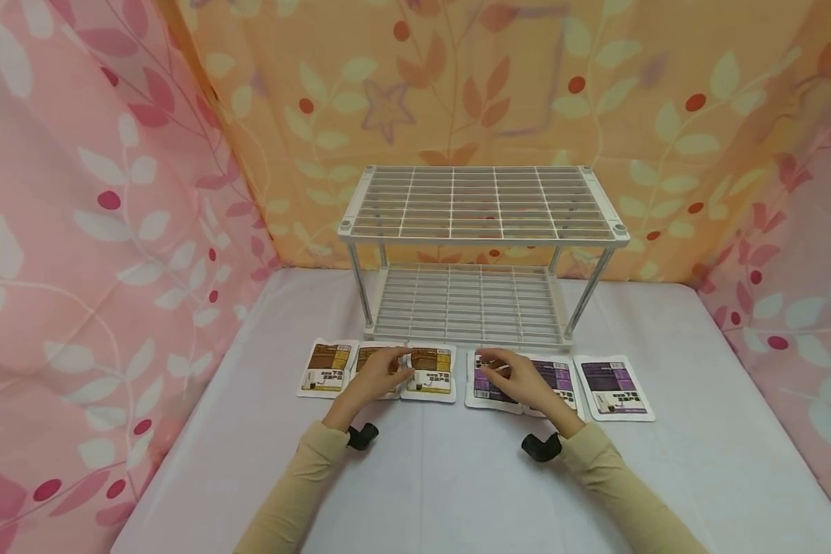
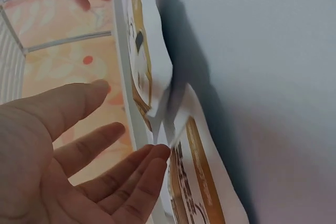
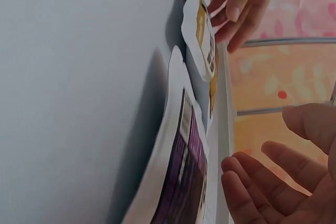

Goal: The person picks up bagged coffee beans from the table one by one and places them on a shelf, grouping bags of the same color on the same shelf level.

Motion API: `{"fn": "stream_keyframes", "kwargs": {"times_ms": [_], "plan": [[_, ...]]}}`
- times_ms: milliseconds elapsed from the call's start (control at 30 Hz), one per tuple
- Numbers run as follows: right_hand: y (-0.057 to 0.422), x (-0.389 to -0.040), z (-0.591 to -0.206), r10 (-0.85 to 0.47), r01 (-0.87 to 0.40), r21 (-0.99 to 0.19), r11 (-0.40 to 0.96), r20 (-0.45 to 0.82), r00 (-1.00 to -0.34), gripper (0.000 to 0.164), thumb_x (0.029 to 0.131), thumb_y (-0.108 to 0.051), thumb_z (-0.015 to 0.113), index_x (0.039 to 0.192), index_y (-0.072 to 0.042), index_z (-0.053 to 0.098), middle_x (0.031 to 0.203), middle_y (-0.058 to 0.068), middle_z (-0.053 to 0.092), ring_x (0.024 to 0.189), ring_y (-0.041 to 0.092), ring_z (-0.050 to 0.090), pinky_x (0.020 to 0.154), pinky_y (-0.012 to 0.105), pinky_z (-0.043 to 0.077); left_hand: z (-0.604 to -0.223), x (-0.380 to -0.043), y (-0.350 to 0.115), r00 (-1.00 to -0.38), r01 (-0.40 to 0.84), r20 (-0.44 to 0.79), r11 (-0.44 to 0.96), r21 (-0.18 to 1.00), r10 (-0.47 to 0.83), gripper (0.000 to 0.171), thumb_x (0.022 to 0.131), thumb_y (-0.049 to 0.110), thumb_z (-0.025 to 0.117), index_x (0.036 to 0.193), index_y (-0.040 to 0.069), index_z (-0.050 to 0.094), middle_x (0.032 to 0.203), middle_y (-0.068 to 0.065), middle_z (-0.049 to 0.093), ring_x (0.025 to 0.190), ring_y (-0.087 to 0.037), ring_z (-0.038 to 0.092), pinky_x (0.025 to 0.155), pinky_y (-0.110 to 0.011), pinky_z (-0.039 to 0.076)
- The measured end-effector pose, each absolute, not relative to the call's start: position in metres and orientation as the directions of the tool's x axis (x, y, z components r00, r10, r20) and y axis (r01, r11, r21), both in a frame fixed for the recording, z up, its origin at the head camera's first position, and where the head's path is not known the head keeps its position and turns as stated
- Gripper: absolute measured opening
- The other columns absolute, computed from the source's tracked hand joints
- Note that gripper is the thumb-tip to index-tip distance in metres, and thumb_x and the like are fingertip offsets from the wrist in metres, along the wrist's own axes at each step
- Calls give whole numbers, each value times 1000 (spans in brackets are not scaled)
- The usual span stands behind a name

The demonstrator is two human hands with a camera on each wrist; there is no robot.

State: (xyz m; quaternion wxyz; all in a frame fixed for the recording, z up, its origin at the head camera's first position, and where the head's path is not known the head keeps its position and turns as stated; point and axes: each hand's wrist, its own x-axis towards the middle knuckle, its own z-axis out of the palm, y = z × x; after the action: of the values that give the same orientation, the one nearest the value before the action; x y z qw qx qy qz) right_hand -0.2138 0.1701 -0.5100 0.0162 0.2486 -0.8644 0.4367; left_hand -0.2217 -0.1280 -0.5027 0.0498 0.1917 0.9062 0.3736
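My left hand (image 1: 379,374) is held over the middle one of three white packets with brown-and-yellow labels, hiding part of it. Its fingers are loosely spread and grip nothing; one brown-labelled packet (image 2: 202,182) lies right by the fingertips in the left wrist view, and I cannot tell if they touch. Over the purple-labelled packets, my right hand (image 1: 522,382) covers parts of the left purple packet (image 1: 486,391) and the middle purple packet (image 1: 561,375). In the right wrist view its fingers are apart with nothing between them. The third purple packet (image 1: 612,388) lies flat at the right.
Just behind the packets stands a white two-tier wire rack (image 1: 485,204) with metal posts and a lower shelf (image 1: 464,304). A white cloth covers the table (image 1: 429,485). Floral curtains (image 1: 457,92) hang at the back and both sides. A black band device sits on each wrist.
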Motion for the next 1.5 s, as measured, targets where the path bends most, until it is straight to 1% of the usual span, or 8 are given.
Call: {"fn": "stream_keyframes", "kwargs": {"times_ms": [233,400,633,700,933,1133,1267,1500], "plan": [[149,-217,-515,-468,-434,-757,488,193,-862,39,92,-20,58,125,-1,55,110,14,65,88,20,66,72,26,54,-502,-219,-123,-930,291,45,653,700,366,45,88,19,63,127,-1,53,92,-15,58,75,-16,46,62,-28,39],[140,-217,-518,-497,-449,-751,484,186,-847,40,92,-19,58,126,1,53,110,17,64,88,22,66,72,24,54,-503,-217,-120,-927,293,49,638,712,372,45,88,17,64,127,-1,53,92,-15,59,76,-17,50,63,-29,43],[131,-216,-519,-508,-456,-738,498,178,-843,39,91,-17,58,125,2,54,102,15,67,75,13,62,60,21,49,-503,-215,-115,-942,228,-2,646,729,335,46,88,21,63,129,3,52,103,-15,60,79,-16,53,66,-30,46],[129,-216,-520,-522,-466,-726,505,174,-835,38,92,-17,57,124,3,54,100,15,67,71,10,60,58,21,47,-503,-215,-114,-945,209,-20,647,733,327,46,88,21,63,130,3,52,101,-14,60,76,-15,52,64,-29,45],[122,-213,-520,-542,-474,-722,505,162,-825,39,91,-20,57,123,3,55,95,14,67,64,7,53,53,20,43,-504,-216,-113,-943,217,-10,636,740,334,45,88,20,63,128,2,52,76,-5,53,62,-12,45,52,-24,39],[119,-210,-522,-524,-474,-715,514,177,-833,38,89,-19,60,121,2,58,87,9,66,61,4,49,52,19,41,-507,-215,-113,-939,269,39,657,704,343,45,86,19,66,125,1,55,74,-8,52,61,-12,42,50,-22,36],[118,-208,-523,-515,-477,-717,509,190,-836,38,88,-18,62,119,3,59,79,4,63,63,5,50,53,19,42,-505,-211,-113,-936,293,69,655,696,346,44,83,16,68,123,0,57,78,-13,53,61,-11,40,51,-21,34],[117,-206,-521,-503,-483,-717,503,211,-838,43,87,-16,63,123,5,54,95,14,64,72,13,58,57,20,46,-504,-208,-113,-941,292,91,643,707,327,43,83,16,69,122,2,58,97,-15,57,60,-9,41,53,-20,36]]}}
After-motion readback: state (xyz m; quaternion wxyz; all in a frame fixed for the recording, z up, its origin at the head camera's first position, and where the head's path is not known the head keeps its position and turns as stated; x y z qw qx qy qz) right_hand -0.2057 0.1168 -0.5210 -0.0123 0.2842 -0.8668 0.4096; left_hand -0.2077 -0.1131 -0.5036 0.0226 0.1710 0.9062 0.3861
